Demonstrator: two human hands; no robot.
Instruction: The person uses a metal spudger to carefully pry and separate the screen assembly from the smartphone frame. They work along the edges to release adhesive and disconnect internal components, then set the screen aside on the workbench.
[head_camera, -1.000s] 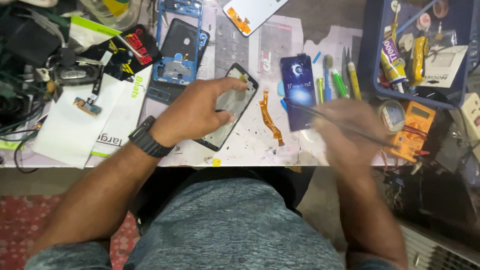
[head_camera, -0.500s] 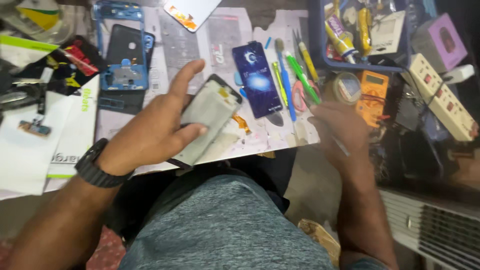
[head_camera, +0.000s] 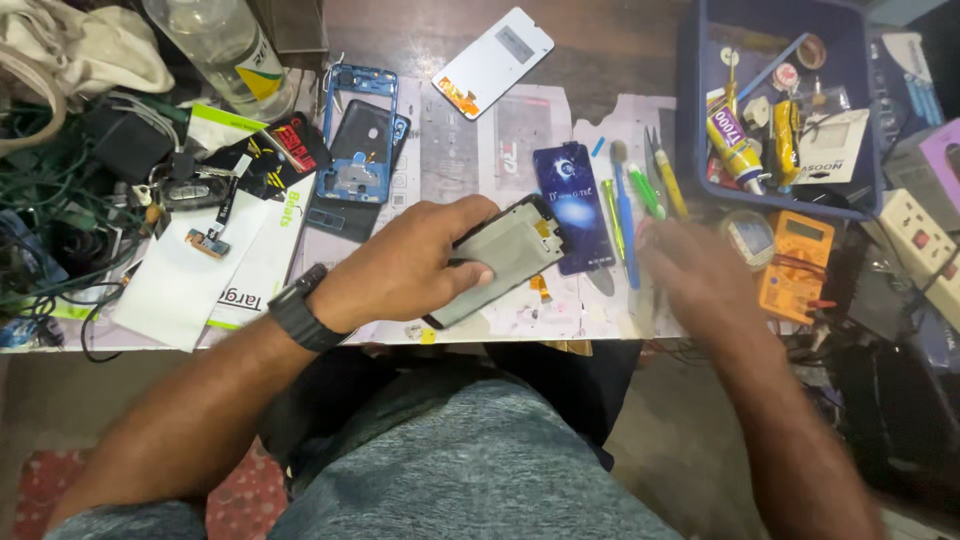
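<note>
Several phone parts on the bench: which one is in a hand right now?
The grey-backed screen panel, gripped in the left hand and tilted over the bench edge. The blue frame, white panel and dark blue phone lie flat, untouched.

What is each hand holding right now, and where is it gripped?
The left hand holds a phone screen panel by its lower end, fingers across its grey back. The right hand is blurred; whether it holds anything cannot be told.
</note>
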